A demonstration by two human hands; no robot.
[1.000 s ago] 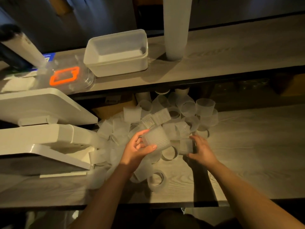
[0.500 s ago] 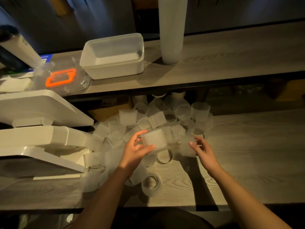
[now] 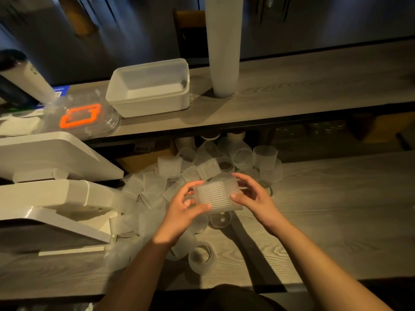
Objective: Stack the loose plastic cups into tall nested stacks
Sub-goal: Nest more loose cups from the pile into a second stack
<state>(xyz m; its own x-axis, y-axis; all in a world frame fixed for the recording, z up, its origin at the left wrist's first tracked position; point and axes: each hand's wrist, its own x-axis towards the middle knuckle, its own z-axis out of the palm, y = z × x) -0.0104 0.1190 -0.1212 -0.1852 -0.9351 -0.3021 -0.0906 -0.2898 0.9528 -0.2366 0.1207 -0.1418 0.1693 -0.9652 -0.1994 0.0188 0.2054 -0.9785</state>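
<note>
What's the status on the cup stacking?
Left hand and right hand both grip ribbed cups held sideways above loose cup pile. Tall stack on shelf. Nothing blocking.

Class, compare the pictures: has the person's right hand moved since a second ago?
Yes. The right hand has left the table and come leftward to grip the ribbed cup that the left hand holds.

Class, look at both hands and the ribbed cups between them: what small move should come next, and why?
Probably push the ribbed cups fully together. The left hand and right hand each grip an end, held sideways above the loose cups, and the nesting looks unfinished. The tall stack stands on the shelf.
</note>
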